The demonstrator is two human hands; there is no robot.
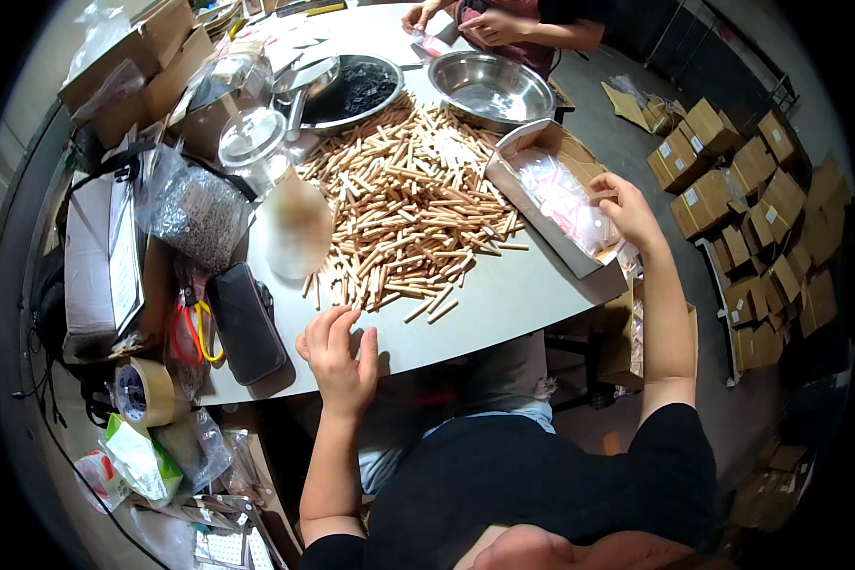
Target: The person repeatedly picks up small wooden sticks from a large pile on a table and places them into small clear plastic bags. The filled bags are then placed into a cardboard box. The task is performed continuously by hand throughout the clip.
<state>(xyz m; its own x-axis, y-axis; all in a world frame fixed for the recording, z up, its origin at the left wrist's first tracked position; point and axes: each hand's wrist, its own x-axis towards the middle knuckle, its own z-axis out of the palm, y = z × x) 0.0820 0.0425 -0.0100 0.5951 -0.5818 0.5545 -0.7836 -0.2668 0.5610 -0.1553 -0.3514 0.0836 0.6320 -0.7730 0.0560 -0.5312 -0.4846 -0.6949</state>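
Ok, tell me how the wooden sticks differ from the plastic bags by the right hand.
The wooden sticks lie loose in a heap on the table; the plastic bags sit inside an open cardboard box.
The sticks are tan and solid-looking; the bags look see-through, with pink.
The left hand is nearest the sticks; the right hand is at the bags.
Both are groups of many pieces.
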